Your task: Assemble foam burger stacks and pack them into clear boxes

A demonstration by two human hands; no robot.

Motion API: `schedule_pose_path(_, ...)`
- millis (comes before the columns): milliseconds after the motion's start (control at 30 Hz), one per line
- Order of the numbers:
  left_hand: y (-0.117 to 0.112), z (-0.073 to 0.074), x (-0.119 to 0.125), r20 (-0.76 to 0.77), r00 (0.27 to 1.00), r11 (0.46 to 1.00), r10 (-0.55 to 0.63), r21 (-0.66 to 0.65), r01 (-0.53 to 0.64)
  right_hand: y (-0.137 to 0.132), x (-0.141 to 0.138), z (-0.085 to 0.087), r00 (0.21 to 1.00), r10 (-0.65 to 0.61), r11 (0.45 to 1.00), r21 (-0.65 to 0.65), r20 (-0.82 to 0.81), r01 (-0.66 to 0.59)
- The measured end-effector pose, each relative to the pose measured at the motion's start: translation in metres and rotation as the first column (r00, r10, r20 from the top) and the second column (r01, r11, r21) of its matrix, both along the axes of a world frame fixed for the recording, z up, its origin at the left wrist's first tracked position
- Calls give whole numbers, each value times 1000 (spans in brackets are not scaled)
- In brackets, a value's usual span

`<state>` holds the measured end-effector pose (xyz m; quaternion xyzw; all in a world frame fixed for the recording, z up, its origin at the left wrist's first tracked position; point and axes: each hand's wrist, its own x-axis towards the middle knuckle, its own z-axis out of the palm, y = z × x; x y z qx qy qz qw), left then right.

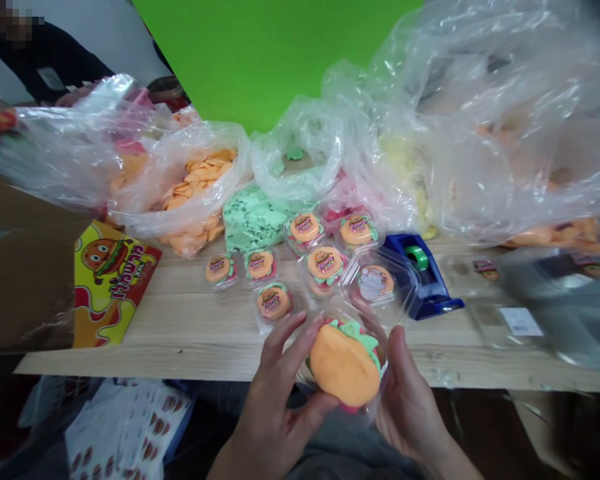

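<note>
Between my left hand and my right hand I hold a clear plastic clamshell around an orange burger-shaped item with a green lettuce layer. My left fingers press on its front, and my right fingers curl up its other side. Just beyond it on the wooden table, several small clear packs of burger-shaped items stand with round labels on them. One open pack lies nearest my right hand.
A blue tape dispenser stands right of the packs. Clear bags hold orange, green and yellow pieces along the back. A burger-printed box and a cardboard carton sit left. Sticker sheets lie below the table edge. A person in black stands far left.
</note>
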<state>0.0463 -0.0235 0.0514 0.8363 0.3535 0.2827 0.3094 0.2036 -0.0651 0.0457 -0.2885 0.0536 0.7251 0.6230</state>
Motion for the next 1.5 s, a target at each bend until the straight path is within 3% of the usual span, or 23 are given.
schedule_pose_path(200, -1, 5, -4, -90, 985, 975, -145, -185, 127, 0, 5, 0, 993, 80, 997, 9, 90, -81)
schedule_pose_path(300, 5, 3, -13, 98, 994, 903, -53, -420, 90, -1, 5, -1, 989, 148, 989, 27, 19, -149)
schedule_pose_path(367, 17, -2, -11, 275, 953, 812, 123, -580, 63, -2, 3, -3, 971, 230, 972, 60, -68, -226)
schedule_pose_path(433, 34, -9, -2, 378, 887, 684, 264, -722, 104, -4, 1, -7, 943, 305, 951, 86, -130, -296)
schedule_pose_path(500, 50, -15, 11, 378, 873, 518, 309, -836, 179, -6, -1, -9, 931, 341, 940, 62, -127, -336)
schedule_pose_path(533, 56, -16, 17, 359, 884, 460, 301, -866, 195, -6, -2, -10, 932, 344, 939, 30, -111, -343)
schedule_pose_path(567, 60, -16, 21, 342, 896, 444, 284, -875, 194, -7, -2, -11, 935, 341, 939, -11, -92, -344)
schedule_pose_path(600, 61, -15, 24, 329, 907, 472, 264, -864, 177, -7, -2, -10, 939, 335, 939, -52, -78, -339)
schedule_pose_path(667, 55, -8, 25, 312, 926, 594, 211, -793, 131, -6, -1, -8, 944, 325, 936, -124, -65, -331)
schedule_pose_path(733, 44, 2, 19, 297, 947, 674, 122, -725, 141, -3, 1, -4, 944, 322, 933, -147, -66, -328)
schedule_pose_path(867, 22, 16, 5, 232, 967, 795, -102, -565, 219, 5, 6, 5, 956, 291, 953, -73, -47, -293)
schedule_pose_path(967, 11, 16, 4, 99, 982, 907, -160, -378, 185, 8, 9, 11, 966, 257, 966, -12, -19, -257)
schedule_pose_path(1033, 5, 13, 7, 65, 986, 941, -151, -297, 164, 7, 12, 13, 973, 229, 972, 42, 14, -230)
schedule_pose_path(1233, -9, 9, 17, 159, 985, 986, -67, -142, 90, 3, 14, 16, 971, 180, 968, 145, 155, -203)
schedule_pose_path(1500, -5, 14, 21, 181, 983, 990, 12, -141, 13, 5, 13, 16, 958, 225, 958, 138, 180, -251)
